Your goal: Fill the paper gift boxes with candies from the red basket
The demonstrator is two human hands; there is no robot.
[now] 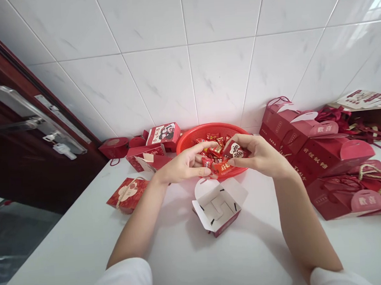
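Observation:
Over the near part of a red plastic basket [187,139], both hands hold wrapped sweets. My left hand [183,162] is closed around a small red wrapped candy [207,162], its thumb and fingers pinching it. Between the thumb and fingers of my right hand [258,154] is a dark red candy packet [235,150] with a white patch and dark lettering. More red and gold wrapped candies [213,137] lie in the basket, partly hidden by the hands. Just in front stands an open red gift box [221,211], its white inside showing and its flaps spread.
Stacked red gift boxes [319,157] stand at the right, beside an open carton [379,124] with red ribbons. More red boxes [164,135] are at the back left, and a red rope-handled box [128,194] is near my left forearm. A tiled wall [155,84] bounds the white table [247,258].

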